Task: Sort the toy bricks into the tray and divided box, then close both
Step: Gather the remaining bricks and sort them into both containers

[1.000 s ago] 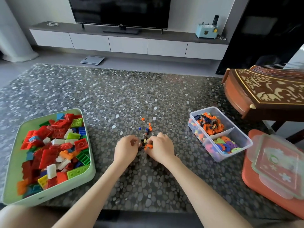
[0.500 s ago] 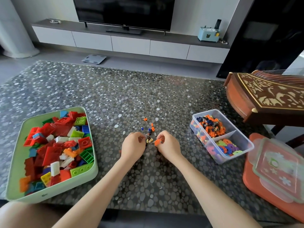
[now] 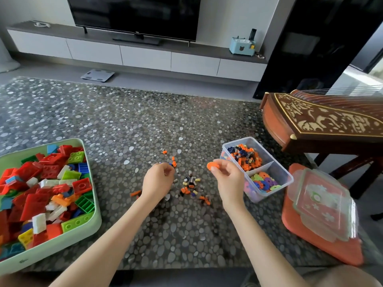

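Note:
A pale green tray [image 3: 94,221] full of big coloured bricks sits at the left. At the right stands a clear divided box [image 3: 284,172], with small orange and blue bricks in its far half and flat flower pieces in its near half. Several tiny bricks [image 3: 190,184] lie scattered on the table between my hands. My right hand [image 3: 229,179] pinches an orange flat round piece [image 3: 213,166] just left of the box. My left hand [image 3: 158,180] hovers over the pile with curled fingers; what it holds is hidden.
A clear lid [image 3: 323,206] lies on an orange lid [image 3: 306,233] at the table's right edge. A carved wooden zither [image 3: 323,121] stands beyond the box. The pebble-patterned tabletop [image 3: 124,125] stretches far back toward the TV cabinet.
My right hand has lifted off the pile and moved right toward the divided box with the orange piece. My left hand has risen slightly; the small bricks it covered now show.

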`<state>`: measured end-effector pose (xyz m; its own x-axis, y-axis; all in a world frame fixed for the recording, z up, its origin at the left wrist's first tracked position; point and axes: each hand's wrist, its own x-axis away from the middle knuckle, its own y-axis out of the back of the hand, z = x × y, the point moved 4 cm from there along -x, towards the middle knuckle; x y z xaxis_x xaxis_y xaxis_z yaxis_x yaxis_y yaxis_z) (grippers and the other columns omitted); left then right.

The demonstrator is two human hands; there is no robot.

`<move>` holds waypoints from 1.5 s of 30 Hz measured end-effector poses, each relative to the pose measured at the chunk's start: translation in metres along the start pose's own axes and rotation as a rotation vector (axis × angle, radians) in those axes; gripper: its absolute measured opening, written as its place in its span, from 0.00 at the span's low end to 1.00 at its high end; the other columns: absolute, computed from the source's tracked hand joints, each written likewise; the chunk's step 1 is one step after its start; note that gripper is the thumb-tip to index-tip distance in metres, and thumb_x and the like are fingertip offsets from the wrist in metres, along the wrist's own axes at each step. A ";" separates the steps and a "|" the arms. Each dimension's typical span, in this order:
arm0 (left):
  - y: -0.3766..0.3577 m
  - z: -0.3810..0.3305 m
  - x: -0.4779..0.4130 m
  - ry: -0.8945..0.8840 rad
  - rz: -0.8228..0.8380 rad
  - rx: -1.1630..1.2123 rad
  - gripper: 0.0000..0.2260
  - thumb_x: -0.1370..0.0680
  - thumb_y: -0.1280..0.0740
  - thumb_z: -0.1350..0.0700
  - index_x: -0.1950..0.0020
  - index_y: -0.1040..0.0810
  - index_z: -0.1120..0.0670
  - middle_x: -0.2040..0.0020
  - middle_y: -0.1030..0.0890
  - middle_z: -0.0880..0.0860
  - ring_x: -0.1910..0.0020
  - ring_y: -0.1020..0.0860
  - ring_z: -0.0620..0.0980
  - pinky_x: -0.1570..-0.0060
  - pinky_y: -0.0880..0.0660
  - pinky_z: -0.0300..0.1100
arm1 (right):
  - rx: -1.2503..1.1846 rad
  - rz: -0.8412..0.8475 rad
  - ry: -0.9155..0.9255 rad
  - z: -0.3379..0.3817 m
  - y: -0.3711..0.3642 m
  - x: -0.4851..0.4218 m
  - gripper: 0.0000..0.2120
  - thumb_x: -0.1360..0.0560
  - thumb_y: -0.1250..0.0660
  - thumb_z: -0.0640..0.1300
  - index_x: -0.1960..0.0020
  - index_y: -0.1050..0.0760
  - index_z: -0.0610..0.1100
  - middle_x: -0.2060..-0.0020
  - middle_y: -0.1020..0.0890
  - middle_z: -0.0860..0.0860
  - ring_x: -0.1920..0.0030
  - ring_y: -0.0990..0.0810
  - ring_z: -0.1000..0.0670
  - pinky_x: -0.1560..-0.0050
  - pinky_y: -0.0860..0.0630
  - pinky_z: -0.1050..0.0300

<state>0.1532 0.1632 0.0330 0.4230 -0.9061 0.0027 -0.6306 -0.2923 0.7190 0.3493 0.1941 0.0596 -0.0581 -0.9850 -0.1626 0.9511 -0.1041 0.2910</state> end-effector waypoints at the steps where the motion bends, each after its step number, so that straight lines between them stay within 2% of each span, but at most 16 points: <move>1: -0.001 0.001 0.002 -0.008 0.000 0.002 0.07 0.21 0.37 0.57 0.48 0.20 0.55 0.50 0.20 0.53 0.52 0.23 0.50 0.54 0.27 0.41 | 0.057 -0.100 0.059 0.003 0.022 -0.002 0.08 0.26 0.32 0.37 0.56 0.23 0.50 0.60 0.19 0.60 0.57 0.21 0.63 0.54 0.26 0.68; 4: -0.004 0.002 0.006 -0.043 -0.022 -0.019 0.08 0.22 0.37 0.58 0.49 0.19 0.56 0.51 0.21 0.54 0.53 0.23 0.52 0.56 0.28 0.42 | 0.315 -0.306 0.094 -0.013 0.081 -0.022 0.08 0.27 0.35 0.33 0.53 0.20 0.43 0.58 0.17 0.52 0.53 0.19 0.57 0.50 0.25 0.59; 6: -0.003 0.007 0.011 -0.074 -0.106 -0.092 0.07 0.23 0.36 0.58 0.49 0.18 0.54 0.48 0.21 0.53 0.50 0.24 0.54 0.54 0.30 0.43 | 0.483 -0.237 0.064 -0.028 0.095 -0.036 0.09 0.27 0.35 0.32 0.49 0.20 0.39 0.52 0.16 0.44 0.48 0.20 0.43 0.46 0.24 0.46; 9: 0.005 0.029 0.025 -0.036 -0.232 -0.281 0.13 0.24 0.35 0.53 0.40 0.21 0.50 0.34 0.27 0.57 0.35 0.31 0.59 0.38 0.38 0.54 | 0.615 -0.171 0.273 -0.028 0.088 -0.025 0.11 0.26 0.36 0.38 0.46 0.20 0.36 0.47 0.19 0.41 0.44 0.21 0.40 0.43 0.25 0.45; 12: 0.007 0.062 0.045 0.120 -0.167 -0.439 0.25 0.22 0.43 0.40 0.26 0.38 0.44 0.24 0.44 0.61 0.26 0.45 0.63 0.30 0.49 0.61 | 0.561 0.097 0.397 -0.033 0.047 0.024 0.24 0.24 0.39 0.53 0.36 0.26 0.38 0.34 0.27 0.45 0.32 0.31 0.47 0.32 0.35 0.53; 16: -0.007 0.080 0.046 0.153 -0.046 -0.543 0.33 0.24 0.58 0.33 0.23 0.57 0.48 0.24 0.52 0.65 0.25 0.51 0.66 0.29 0.56 0.62 | 0.809 0.475 0.221 -0.068 -0.015 0.060 0.50 0.33 0.62 0.76 0.22 0.55 0.43 0.23 0.54 0.47 0.23 0.57 0.48 0.27 0.62 0.56; 18: -0.014 0.072 0.036 0.045 -0.040 -0.566 0.38 0.27 0.66 0.31 0.22 0.53 0.49 0.24 0.49 0.65 0.25 0.50 0.66 0.28 0.56 0.60 | 0.918 0.477 0.215 -0.067 -0.040 0.049 0.51 0.34 0.62 0.76 0.22 0.58 0.44 0.23 0.54 0.43 0.23 0.56 0.45 0.26 0.61 0.53; 19: -0.018 0.067 0.031 -0.018 -0.029 -0.569 0.41 0.29 0.71 0.30 0.22 0.51 0.50 0.24 0.48 0.64 0.25 0.50 0.66 0.28 0.57 0.58 | 0.968 0.446 0.255 -0.062 -0.051 0.041 0.49 0.32 0.59 0.76 0.22 0.53 0.43 0.24 0.47 0.41 0.24 0.49 0.43 0.25 0.52 0.49; 21: -0.026 0.058 0.019 -0.126 0.024 -0.533 0.45 0.32 0.74 0.29 0.22 0.51 0.51 0.24 0.48 0.62 0.25 0.52 0.63 0.27 0.59 0.53 | 1.083 0.349 0.359 -0.050 -0.066 0.025 0.42 0.29 0.53 0.72 0.27 0.37 0.44 0.34 0.29 0.40 0.36 0.29 0.40 0.41 0.29 0.43; 22: -0.029 0.054 0.014 -0.181 0.039 -0.491 0.45 0.31 0.71 0.28 0.22 0.49 0.51 0.24 0.47 0.61 0.24 0.52 0.62 0.27 0.58 0.52 | 1.121 0.309 0.391 -0.046 -0.069 0.019 0.39 0.29 0.51 0.71 0.30 0.32 0.45 0.42 0.24 0.42 0.45 0.25 0.41 0.52 0.25 0.45; 24: -0.032 0.047 0.008 -0.279 0.075 -0.414 0.42 0.28 0.64 0.28 0.23 0.48 0.52 0.23 0.46 0.58 0.24 0.52 0.57 0.27 0.58 0.47 | 1.172 0.309 0.433 -0.042 -0.072 0.007 0.34 0.29 0.48 0.70 0.36 0.28 0.48 0.51 0.23 0.44 0.56 0.24 0.44 0.66 0.27 0.51; 28: -0.034 0.044 0.008 -0.351 0.069 -0.355 0.37 0.25 0.55 0.32 0.26 0.38 0.55 0.26 0.36 0.56 0.25 0.43 0.56 0.28 0.54 0.45 | 1.126 0.363 0.680 -0.041 -0.076 0.005 0.17 0.27 0.40 0.60 0.51 0.26 0.47 0.63 0.25 0.47 0.71 0.24 0.47 0.79 0.37 0.59; 33: -0.035 0.045 0.011 -0.378 0.019 -0.389 0.27 0.23 0.46 0.39 0.39 0.22 0.57 0.39 0.22 0.59 0.38 0.25 0.61 0.37 0.32 0.55 | 1.099 0.403 0.784 -0.037 -0.083 0.011 0.13 0.32 0.26 0.52 0.61 0.26 0.45 0.74 0.25 0.50 0.80 0.27 0.51 0.83 0.40 0.64; 35: -0.029 0.041 0.013 -0.394 -0.034 -0.432 0.24 0.25 0.43 0.40 0.44 0.20 0.56 0.47 0.20 0.56 0.48 0.21 0.57 0.48 0.22 0.51 | 1.107 0.418 0.744 -0.035 -0.083 0.011 0.14 0.34 0.24 0.50 0.62 0.27 0.44 0.76 0.25 0.51 0.81 0.27 0.52 0.83 0.42 0.65; 40: -0.026 0.036 0.017 -0.395 -0.098 -0.549 0.20 0.25 0.45 0.40 0.50 0.21 0.53 0.58 0.24 0.51 0.60 0.25 0.51 0.66 0.25 0.42 | 1.107 0.550 0.581 -0.037 -0.082 0.006 0.13 0.17 0.48 0.46 0.40 0.33 0.39 0.59 0.18 0.46 0.62 0.18 0.46 0.75 0.38 0.61; 45: -0.031 0.022 0.013 -0.399 -0.045 -0.597 0.12 0.31 0.26 0.50 0.54 0.23 0.54 0.61 0.24 0.52 0.69 0.24 0.50 0.79 0.34 0.39 | 1.199 0.533 0.601 -0.028 -0.083 0.015 0.14 0.19 0.48 0.38 0.34 0.37 0.38 0.49 0.21 0.42 0.53 0.20 0.43 0.63 0.29 0.55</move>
<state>0.1641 0.1536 -0.0043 0.0980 -0.9731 -0.2085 -0.1068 -0.2186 0.9700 0.2780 0.1921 0.0063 0.6370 -0.7684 -0.0614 -0.0219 -0.0976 0.9950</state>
